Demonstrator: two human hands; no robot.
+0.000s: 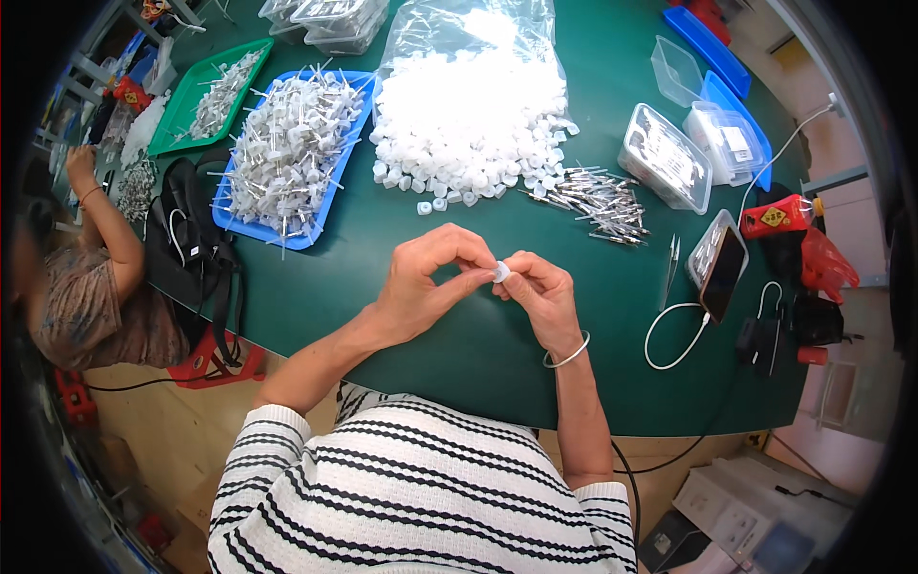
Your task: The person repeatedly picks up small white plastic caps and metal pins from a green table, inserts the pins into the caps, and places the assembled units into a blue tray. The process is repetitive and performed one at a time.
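My left hand (426, 273) and my right hand (545, 298) meet over the near middle of the green table (459, 368). Pinched between both hands' fingertips is a small white plastic cap (500, 272); the fingers hide part of it, and I cannot tell whether a pin is in it. Just beyond my hands lies a large heap of similar white caps (459, 143), spilling from a clear plastic bag (478, 29). A pile of thin metal pins (607, 206) lies right of the heap. Metal tweezers (672, 263) rest on the table further right.
At left, a blue tray (350, 143) holds many white pieces with pins; behind it is a green tray (174, 120). A black backpack (186, 225) and another person (96, 287) are further left. At right are clear containers (690, 199), a phone (724, 277) on a cable, and a red bottle (776, 218).
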